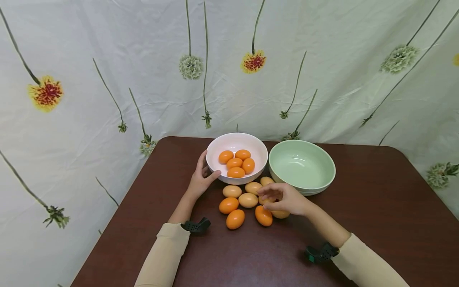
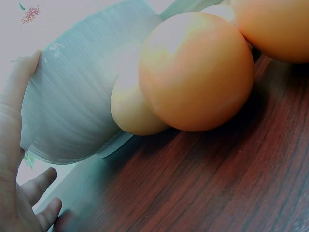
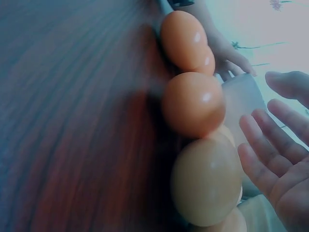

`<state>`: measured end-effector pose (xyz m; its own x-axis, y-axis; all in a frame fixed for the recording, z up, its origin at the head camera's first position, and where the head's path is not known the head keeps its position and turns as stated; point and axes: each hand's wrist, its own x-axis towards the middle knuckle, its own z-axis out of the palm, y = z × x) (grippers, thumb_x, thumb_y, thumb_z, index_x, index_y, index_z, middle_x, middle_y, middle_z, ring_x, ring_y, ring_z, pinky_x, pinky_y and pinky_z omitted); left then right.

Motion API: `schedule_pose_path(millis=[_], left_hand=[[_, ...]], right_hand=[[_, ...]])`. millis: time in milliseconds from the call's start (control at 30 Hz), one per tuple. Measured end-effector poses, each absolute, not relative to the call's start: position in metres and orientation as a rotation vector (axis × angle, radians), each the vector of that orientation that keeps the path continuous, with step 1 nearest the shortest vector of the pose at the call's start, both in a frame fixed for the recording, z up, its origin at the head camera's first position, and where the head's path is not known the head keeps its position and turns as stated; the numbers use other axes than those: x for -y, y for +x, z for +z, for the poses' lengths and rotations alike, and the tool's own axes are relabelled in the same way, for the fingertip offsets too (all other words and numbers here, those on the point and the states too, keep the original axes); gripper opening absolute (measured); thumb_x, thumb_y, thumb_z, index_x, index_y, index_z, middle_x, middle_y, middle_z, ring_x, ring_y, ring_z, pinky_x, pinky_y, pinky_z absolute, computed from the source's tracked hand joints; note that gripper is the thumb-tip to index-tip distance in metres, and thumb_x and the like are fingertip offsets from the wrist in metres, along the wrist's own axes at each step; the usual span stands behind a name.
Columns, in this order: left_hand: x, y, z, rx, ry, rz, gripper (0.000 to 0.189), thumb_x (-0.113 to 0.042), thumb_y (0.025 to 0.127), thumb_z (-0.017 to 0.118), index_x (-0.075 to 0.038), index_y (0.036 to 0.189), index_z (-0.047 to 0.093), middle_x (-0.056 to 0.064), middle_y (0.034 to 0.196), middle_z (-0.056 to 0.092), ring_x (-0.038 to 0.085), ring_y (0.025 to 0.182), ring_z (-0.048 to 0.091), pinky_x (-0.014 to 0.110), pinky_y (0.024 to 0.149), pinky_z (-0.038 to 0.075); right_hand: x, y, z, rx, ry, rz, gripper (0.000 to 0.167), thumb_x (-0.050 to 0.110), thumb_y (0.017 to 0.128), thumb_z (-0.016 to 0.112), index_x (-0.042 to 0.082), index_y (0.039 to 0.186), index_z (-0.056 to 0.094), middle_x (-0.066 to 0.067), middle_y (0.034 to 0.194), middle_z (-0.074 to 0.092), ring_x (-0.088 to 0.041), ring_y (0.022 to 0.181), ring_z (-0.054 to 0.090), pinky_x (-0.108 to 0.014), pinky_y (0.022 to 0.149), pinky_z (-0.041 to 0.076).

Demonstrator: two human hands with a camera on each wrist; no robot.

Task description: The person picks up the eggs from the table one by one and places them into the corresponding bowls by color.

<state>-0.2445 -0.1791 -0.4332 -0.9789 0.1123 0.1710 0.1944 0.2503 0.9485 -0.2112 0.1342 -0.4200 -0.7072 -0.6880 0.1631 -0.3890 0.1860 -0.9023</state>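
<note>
While my left hand [image 1: 201,183], fingers spread, rests on the white bowl [image 1: 224,142], my right hand [image 1: 285,198] hovers, fingers apart, near the orange egg [image 1: 263,216] beside a tan egg [image 1: 281,215]; best pinch lightly so neither rolls.

Nothing to read here: we look across the head view, over to both wrist views, and no lettering, label, brand, number or sign can be made out on anything.
</note>
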Motion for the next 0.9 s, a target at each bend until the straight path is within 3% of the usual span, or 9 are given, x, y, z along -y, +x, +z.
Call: schedule_pose_path(millis=[233,467,633,900], left_hand=[[0.179,-0.244,-0.433,2.427,-0.303,-1.851,0.084,-0.015,0.093,0.065,-0.011,0.157,0.010,0.017,0.160,0.014,0.042,0.138,0.033,0.055,0.109,0.030],[0.180,-0.247,-0.437,2.428,-0.312,-1.846,0.084,-0.014,0.093,0.065,-0.011,0.157,0.010,0.018,0.160,0.015,0.043,0.137,0.033,0.055,0.109,0.030],[0.185,-0.262,-0.458,2.406,-0.303,-1.866,0.087,-0.017,0.092,0.067,-0.018,0.158,0.010,0.013,0.161,0.014,0.041,0.139,0.032,0.054,0.110,0.029],[0.186,-0.267,-0.468,2.390,-0.298,-1.836,0.086,-0.024,0.092,0.068,-0.027,0.157,0.012,0.006,0.161,0.016,0.037,0.138,0.035,0.053,0.109,0.030]], right_hand=[[-0.138,-0.204,-0.419,-2.166,-0.989,-1.479,0.042,0.003,0.082,0.076,-0.011,0.118,0.060,-0.025,0.112,0.065,-0.038,0.104,0.064,-0.046,0.090,0.050],[-0.136,-0.203,-0.419,-2.313,-1.134,-1.234,0.039,0.009,0.081,0.078,-0.004,0.115,0.065,-0.013,0.110,0.068,-0.024,0.104,0.064,-0.035,0.092,0.050],[-0.133,-0.200,-0.416,-2.444,-1.197,-1.021,0.038,0.016,0.080,0.079,0.005,0.115,0.068,-0.001,0.112,0.067,-0.012,0.106,0.061,-0.033,0.095,0.047],[-0.130,-0.198,-0.418,-2.488,-1.243,-0.811,0.039,0.018,0.078,0.080,0.012,0.115,0.069,0.006,0.112,0.064,-0.011,0.106,0.056,-0.032,0.095,0.045]])
